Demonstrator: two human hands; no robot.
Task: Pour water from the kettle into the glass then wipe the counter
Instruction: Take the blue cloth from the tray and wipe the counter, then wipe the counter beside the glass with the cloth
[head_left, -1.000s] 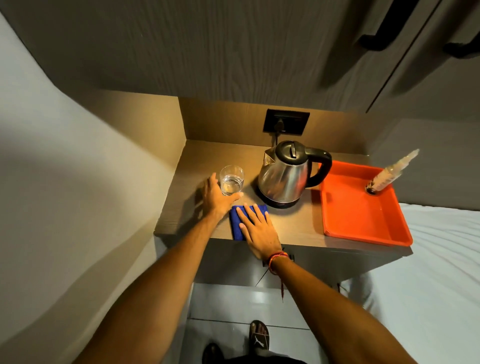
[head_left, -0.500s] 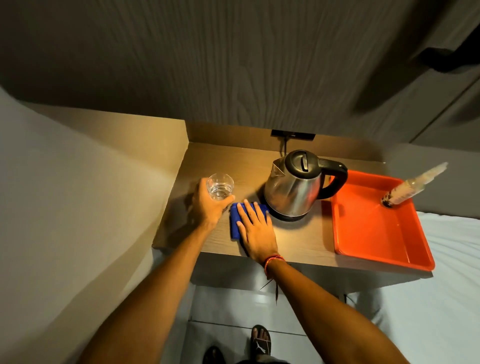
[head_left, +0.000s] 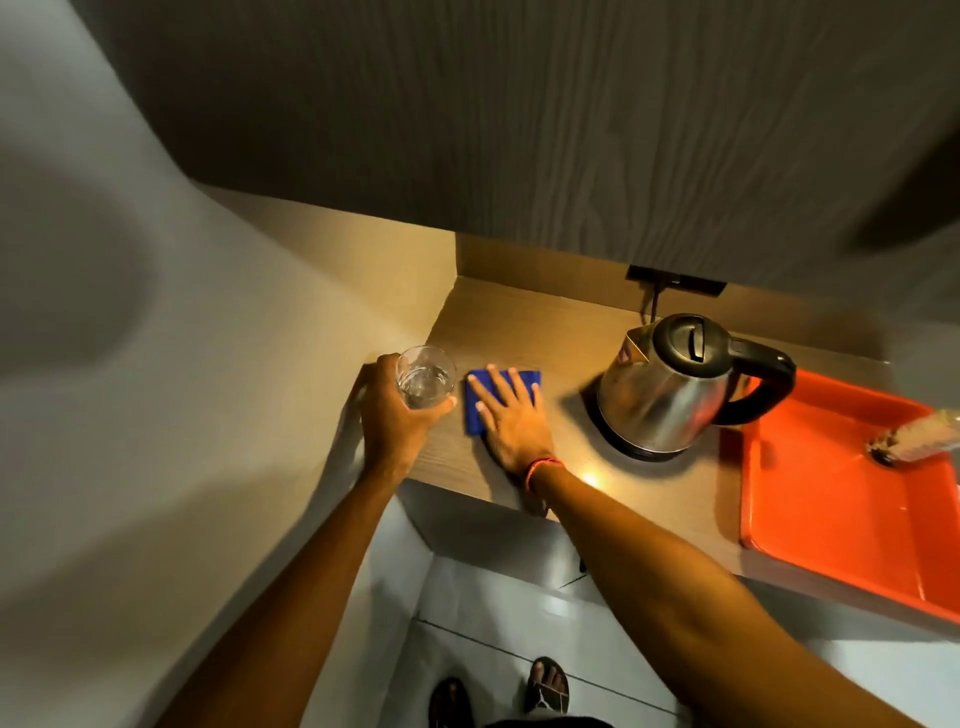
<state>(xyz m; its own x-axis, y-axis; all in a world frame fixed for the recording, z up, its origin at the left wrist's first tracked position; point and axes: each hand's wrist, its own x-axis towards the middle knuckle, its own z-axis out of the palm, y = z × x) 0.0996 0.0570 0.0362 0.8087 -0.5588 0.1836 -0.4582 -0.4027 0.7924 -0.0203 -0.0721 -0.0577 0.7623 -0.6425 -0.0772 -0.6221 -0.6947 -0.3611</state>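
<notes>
The left hand (head_left: 400, 415) is wrapped around the one glass (head_left: 425, 383), fingers curled about its side, thumb toward the right; the glass has clear water in its lower part and sits at the far left end of the counter (head_left: 524, 322), right by the side wall (whether its base rests on the wood or is lifted a little I cannot tell). Just to its right, the right hand (head_left: 511, 415) lies flat with fingers spread, palm pressing down on a single folded blue cloth (head_left: 475, 410), which shows past the fingertips and along the thumb side. A red thread band (head_left: 540, 467) circles that wrist.

Farther right, well apart from the hands, stands one steel kettle (head_left: 660, 395) on its dark base, black lid shut, black handle pointing right, spout toward the far left. Its cord runs up to a dark wall socket (head_left: 675, 283) behind it. No writing on it can be read.

Right of the kettle, touching the handle's side of the counter, lies one orange tray (head_left: 831, 519), and in it a single pale bottle (head_left: 919, 441) lying tilted, blurred, its label unreadable.

Below the counter edge, two sandalled feet (head_left: 545, 686) stand on a pale tiled floor.
</notes>
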